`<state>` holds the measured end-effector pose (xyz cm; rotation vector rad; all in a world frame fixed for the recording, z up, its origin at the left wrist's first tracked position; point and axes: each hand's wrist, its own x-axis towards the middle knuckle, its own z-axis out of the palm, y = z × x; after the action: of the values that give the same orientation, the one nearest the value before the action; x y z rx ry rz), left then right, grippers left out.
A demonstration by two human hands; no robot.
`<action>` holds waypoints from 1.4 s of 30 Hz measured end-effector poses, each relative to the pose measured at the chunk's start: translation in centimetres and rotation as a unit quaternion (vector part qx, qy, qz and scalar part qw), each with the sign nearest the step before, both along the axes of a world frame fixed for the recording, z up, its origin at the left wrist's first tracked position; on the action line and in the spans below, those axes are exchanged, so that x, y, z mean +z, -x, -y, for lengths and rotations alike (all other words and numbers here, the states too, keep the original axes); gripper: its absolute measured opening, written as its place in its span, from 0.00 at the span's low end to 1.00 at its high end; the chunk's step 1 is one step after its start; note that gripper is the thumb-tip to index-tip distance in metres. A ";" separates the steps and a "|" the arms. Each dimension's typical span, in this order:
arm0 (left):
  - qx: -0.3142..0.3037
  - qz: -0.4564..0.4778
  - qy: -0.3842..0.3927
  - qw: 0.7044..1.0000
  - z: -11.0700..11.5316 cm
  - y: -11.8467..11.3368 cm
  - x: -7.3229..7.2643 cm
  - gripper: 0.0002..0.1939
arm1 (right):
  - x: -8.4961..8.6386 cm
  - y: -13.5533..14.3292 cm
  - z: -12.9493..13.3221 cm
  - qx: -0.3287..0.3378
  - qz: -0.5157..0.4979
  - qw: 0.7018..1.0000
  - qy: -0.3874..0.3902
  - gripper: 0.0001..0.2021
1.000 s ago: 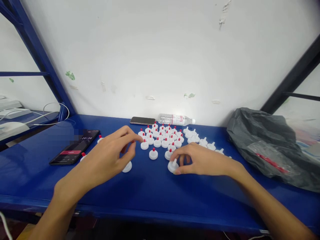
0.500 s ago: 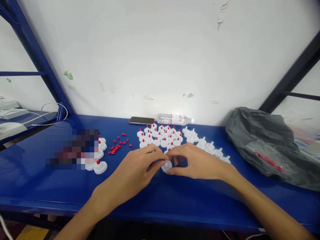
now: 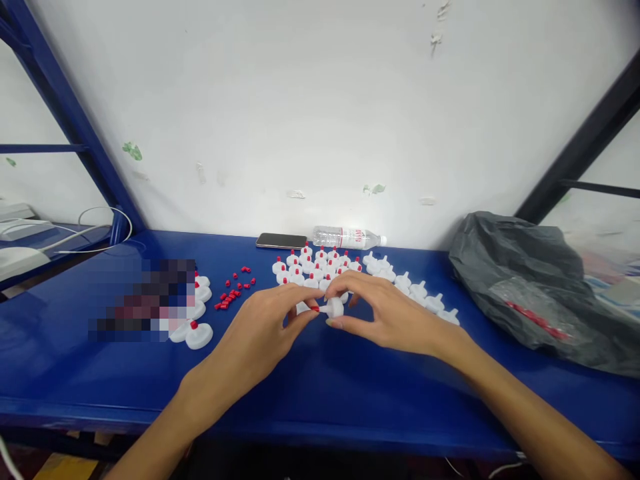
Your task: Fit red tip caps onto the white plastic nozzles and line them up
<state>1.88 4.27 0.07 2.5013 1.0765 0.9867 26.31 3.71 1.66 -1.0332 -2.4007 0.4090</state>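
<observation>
My right hand (image 3: 387, 312) pinches a white nozzle cap (image 3: 337, 307) by its round base, and the narrow spout lies sideways, pointing left. Between the thumb and finger of my left hand (image 3: 270, 323) is a small red tip cap (image 3: 315, 309), at the end of that spout. How far it sits on the spout I cannot tell. Behind my hands stand several white nozzle caps with red tips (image 3: 297, 272). Right of these are several bare white nozzle caps (image 3: 419, 290). Loose red tip caps (image 3: 233, 293) are scattered to the left.
More red-tipped white caps (image 3: 199, 335) sit at the left beside a blurred-out patch. A phone (image 3: 281, 241) and a plastic bottle (image 3: 347, 237) lie along the wall. On the right, a dark plastic bag (image 3: 493, 267) rests on the blue table (image 3: 320, 393) with a clear bag of red pieces.
The held nozzle cap has turned from base-down to sideways and come up slightly. The red tip cap now shows between my left fingers. The view has shifted a little.
</observation>
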 end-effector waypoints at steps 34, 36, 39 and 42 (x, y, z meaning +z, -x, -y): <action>-0.052 -0.026 0.070 0.996 1.5 -0.1 1.5 0.17 | -0.8 1.7 1.0 -0.013 -0.147 0.977 -0.152 0.15; -0.036 -0.039 0.055 0.997 1.3 0.0 1.6 0.16 | -0.8 1.7 0.8 -0.008 -0.117 0.978 -0.174 0.15; -0.015 -0.062 0.029 0.998 0.9 0.5 1.8 0.17 | -0.8 1.8 0.5 -0.004 -0.080 0.976 -0.205 0.12; 0.014 -0.073 0.002 0.997 0.5 1.1 2.0 0.18 | -0.9 1.8 0.2 -0.042 -0.071 0.974 -0.210 0.09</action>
<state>0.77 3.77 2.12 2.5948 1.1559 0.8183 24.54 3.48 0.71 -0.8739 -2.1756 -0.0557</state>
